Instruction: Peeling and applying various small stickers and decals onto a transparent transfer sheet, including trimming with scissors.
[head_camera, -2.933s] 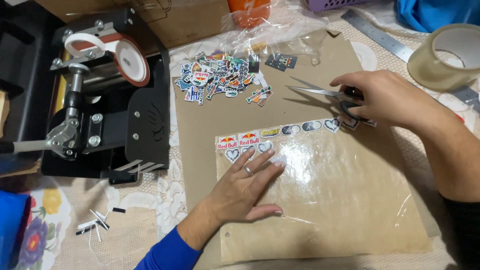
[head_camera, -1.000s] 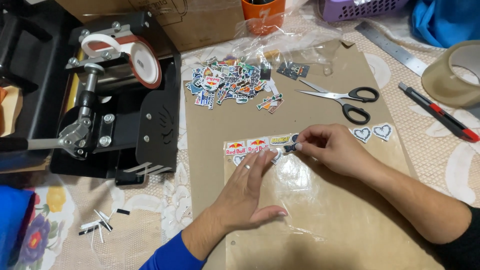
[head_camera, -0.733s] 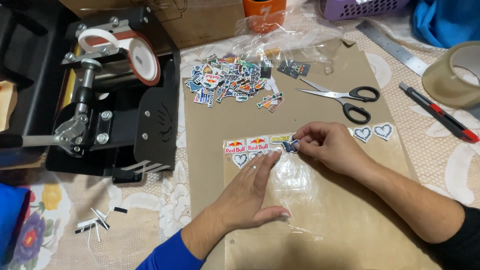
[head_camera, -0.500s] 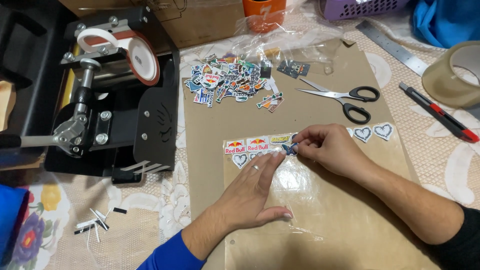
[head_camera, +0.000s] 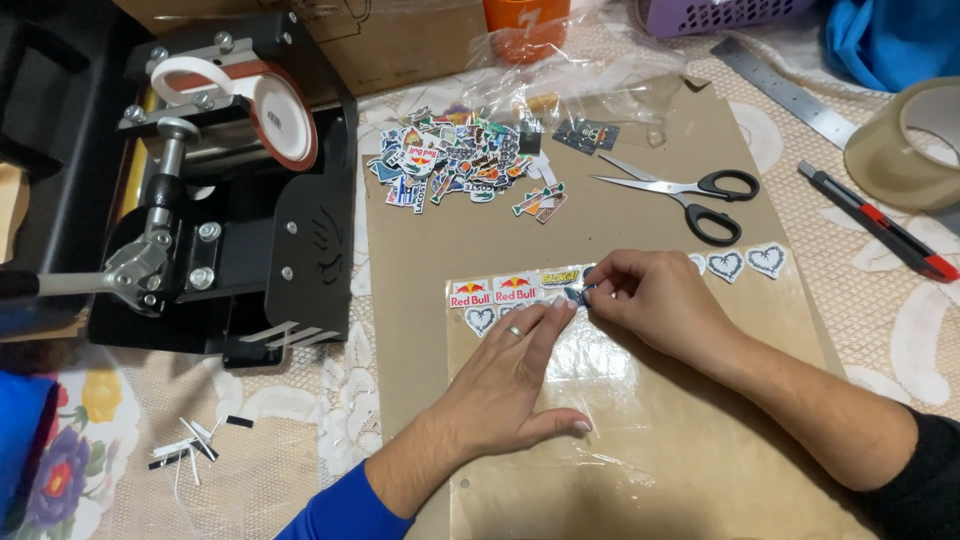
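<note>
The right hand (head_camera: 650, 300) is pinching a small sticker (head_camera: 573, 294) at its edge, a thin, floppy, likely clingy piece, over the clear sheet (head_camera: 600, 400) on the bench, while the left hand (head_camera: 505, 385) is pressing flat, fingers spread, on that slippery sheet.

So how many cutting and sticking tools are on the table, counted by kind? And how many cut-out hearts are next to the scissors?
Scissors: 1
Craft knife: 1
Ruler: 1
Tape roll: 1
Cut-out hearts lying loose, one and another in full view, a third partly hidden by the right hand: 3
Total: 7
</note>
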